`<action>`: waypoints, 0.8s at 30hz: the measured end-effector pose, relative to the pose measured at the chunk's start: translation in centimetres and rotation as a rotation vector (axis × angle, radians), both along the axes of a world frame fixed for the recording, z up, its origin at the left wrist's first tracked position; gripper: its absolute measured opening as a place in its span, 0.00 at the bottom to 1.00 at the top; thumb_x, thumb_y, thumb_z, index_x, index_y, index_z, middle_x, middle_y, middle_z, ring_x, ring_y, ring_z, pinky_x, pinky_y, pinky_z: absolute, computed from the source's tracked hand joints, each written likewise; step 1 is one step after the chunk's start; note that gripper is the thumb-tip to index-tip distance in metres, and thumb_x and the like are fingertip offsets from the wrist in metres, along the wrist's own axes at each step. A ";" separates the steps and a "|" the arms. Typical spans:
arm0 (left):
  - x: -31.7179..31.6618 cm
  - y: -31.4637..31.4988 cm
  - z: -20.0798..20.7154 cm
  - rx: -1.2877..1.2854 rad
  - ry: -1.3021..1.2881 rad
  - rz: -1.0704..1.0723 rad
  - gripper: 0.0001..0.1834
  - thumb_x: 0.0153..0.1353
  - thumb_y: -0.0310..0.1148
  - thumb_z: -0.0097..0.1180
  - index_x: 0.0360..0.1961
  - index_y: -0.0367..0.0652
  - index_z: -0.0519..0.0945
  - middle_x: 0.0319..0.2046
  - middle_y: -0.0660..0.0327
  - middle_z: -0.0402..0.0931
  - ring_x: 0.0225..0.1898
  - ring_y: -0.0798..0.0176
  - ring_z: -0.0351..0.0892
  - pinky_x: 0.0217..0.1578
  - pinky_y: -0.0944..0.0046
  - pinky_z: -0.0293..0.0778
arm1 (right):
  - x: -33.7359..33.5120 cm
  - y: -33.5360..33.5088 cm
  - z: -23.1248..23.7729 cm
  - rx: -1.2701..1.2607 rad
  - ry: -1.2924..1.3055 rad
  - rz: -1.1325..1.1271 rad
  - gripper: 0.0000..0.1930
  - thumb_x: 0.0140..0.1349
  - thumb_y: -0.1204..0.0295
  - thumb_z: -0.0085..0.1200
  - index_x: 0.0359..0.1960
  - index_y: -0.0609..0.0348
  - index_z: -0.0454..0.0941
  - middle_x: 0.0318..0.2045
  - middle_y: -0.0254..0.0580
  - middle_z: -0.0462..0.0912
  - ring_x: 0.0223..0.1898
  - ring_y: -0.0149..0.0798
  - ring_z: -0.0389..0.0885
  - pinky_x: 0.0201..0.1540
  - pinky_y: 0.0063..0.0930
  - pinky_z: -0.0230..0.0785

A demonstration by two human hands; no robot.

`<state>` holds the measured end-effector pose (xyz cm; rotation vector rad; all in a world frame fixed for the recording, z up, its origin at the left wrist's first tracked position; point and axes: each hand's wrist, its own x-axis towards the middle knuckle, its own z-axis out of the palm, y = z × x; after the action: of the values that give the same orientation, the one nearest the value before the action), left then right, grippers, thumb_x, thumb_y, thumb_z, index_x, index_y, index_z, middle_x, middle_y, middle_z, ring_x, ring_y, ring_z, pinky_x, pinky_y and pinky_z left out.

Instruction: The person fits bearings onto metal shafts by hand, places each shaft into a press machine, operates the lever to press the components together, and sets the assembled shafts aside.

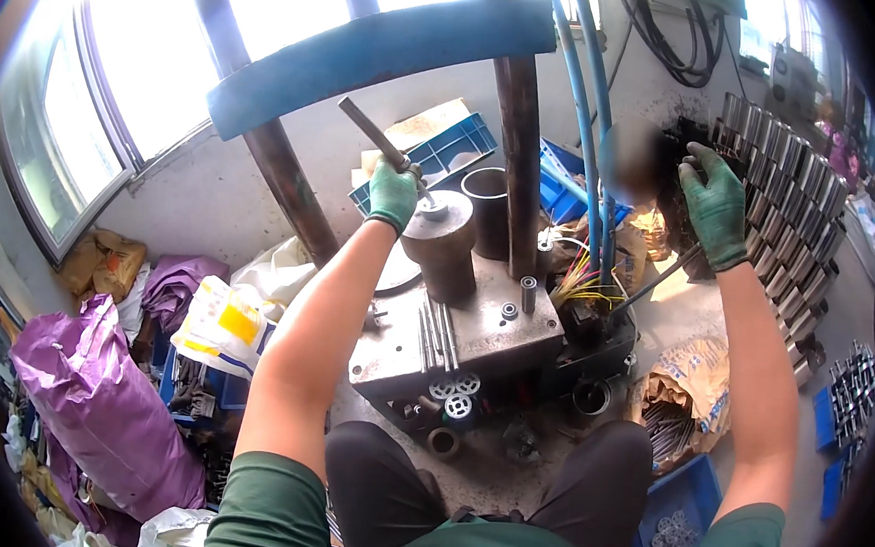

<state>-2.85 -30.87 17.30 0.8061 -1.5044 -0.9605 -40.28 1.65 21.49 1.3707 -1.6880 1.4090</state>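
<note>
From where I watch, the fingers of the left hand [393, 193] are curled closed around a metal bar [366, 127], which slants up and to the left out of the green glove; its lower end is at the top of a grey cylinder [439, 246], and I cannot tell whether the two touch. The fingers of the right hand [717, 210] are partly bent beside a dark, blurred mass, and I cannot tell if they grip anything. I see the left arm stretched forward over the steel table [513, 343], the right arm reaching out and up, back of the glove toward me. Between the hands stand a dark column [518, 138] and blue hoses [590, 112], under a blue crossbeam [391, 58]. Thin rods [439, 336] lie in front of the cylinder, a small ring [509, 311] to their right; stacked metal tubes [786, 220] rise beyond the right hand
</note>
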 end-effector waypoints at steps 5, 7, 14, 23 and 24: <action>-1.1 0.9 1.1 -0.109 -0.190 -0.005 0.17 0.69 0.20 0.61 0.55 0.39 0.71 0.35 0.59 0.78 0.29 0.64 0.84 0.26 0.64 0.83 | 1.7 1.9 0.7 0.128 -0.062 -0.013 0.14 0.70 0.72 0.61 0.54 0.64 0.84 0.43 0.47 0.90 0.44 0.35 0.88 0.51 0.28 0.79; -1.2 0.2 1.2 -0.192 -0.345 -0.005 0.16 0.68 0.20 0.62 0.53 0.42 0.72 0.35 0.60 0.77 0.29 0.65 0.81 0.25 0.64 0.79 | 2.1 2.9 0.6 0.174 -0.062 -0.048 0.14 0.70 0.72 0.60 0.53 0.65 0.84 0.42 0.48 0.90 0.44 0.35 0.89 0.51 0.29 0.79; -0.6 -5.3 -1.0 -0.256 -0.398 0.004 0.14 0.69 0.21 0.60 0.51 0.44 0.72 0.35 0.62 0.75 0.32 0.67 0.78 0.30 0.63 0.79 | 6.0 9.3 -2.1 0.286 -0.003 0.063 0.17 0.65 0.73 0.63 0.55 0.65 0.83 0.44 0.51 0.89 0.44 0.39 0.89 0.48 0.32 0.82; -1.3 -2.2 -1.2 -0.174 -0.256 -0.064 0.14 0.69 0.20 0.61 0.53 0.41 0.74 0.36 0.61 0.79 0.34 0.66 0.82 0.32 0.66 0.81 | 9.5 15.3 -5.2 1.074 0.124 0.036 0.23 0.57 0.64 0.60 0.53 0.64 0.85 0.46 0.61 0.87 0.45 0.59 0.87 0.52 0.47 0.79; -1.5 -2.0 -1.5 -0.190 -0.274 -0.028 0.15 0.69 0.21 0.62 0.54 0.41 0.75 0.35 0.61 0.80 0.32 0.66 0.82 0.32 0.65 0.81 | 9.5 15.1 -4.6 1.134 0.112 0.130 0.22 0.57 0.63 0.58 0.51 0.62 0.86 0.43 0.60 0.87 0.44 0.61 0.86 0.51 0.51 0.78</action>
<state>-4.33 -32.90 15.78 0.8036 -1.8174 -0.7338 -30.83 16.78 16.92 2.0679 -2.4613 0.3012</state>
